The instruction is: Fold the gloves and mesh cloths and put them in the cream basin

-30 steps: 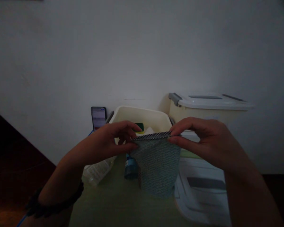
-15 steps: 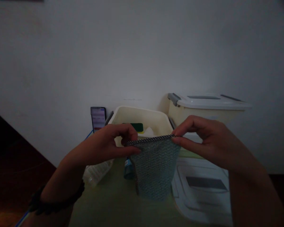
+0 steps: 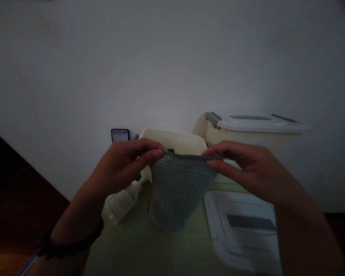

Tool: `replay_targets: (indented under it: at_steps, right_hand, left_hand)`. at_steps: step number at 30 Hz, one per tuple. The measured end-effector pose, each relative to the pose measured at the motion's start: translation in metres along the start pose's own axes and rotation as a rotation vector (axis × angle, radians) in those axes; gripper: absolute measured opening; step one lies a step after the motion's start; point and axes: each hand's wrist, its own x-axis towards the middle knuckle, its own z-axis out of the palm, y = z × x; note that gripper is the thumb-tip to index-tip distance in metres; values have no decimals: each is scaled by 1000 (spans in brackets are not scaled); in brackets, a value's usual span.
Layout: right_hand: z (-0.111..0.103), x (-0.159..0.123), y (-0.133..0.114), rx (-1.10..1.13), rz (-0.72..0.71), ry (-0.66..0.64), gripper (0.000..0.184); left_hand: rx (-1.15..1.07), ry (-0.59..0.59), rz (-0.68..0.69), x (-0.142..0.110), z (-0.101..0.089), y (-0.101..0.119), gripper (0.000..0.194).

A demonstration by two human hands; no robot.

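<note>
A grey-green textured cleaning cloth with a dark checked border hangs between my hands above the table. My left hand pinches its upper left corner between thumb and fingers. At the upper right, my right hand grips the same border, thumb in front. Behind the cloth stands an open cream storage bin, its front mostly hidden by cloth and hands. Below my left hand, a clear pump bottle lies tilted on the table.
A lidded cream box stands at the back right against the wall. In front of it lies a white lid with a grey handle, on the green table. A phone leans upright at the back left.
The cloth's left corner has risen with my left hand, so the top edge now slopes slightly down to the right. The cloth's lower part has swung left, covering the small blue bottle.
</note>
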Motion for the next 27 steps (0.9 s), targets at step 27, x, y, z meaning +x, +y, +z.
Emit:
replay_targets:
  at_steps: [27]
  right_hand:
    - [3,-1,-2,5,140,-176,21]
  left_hand:
    - [274,-183,117,0,5,6,21]
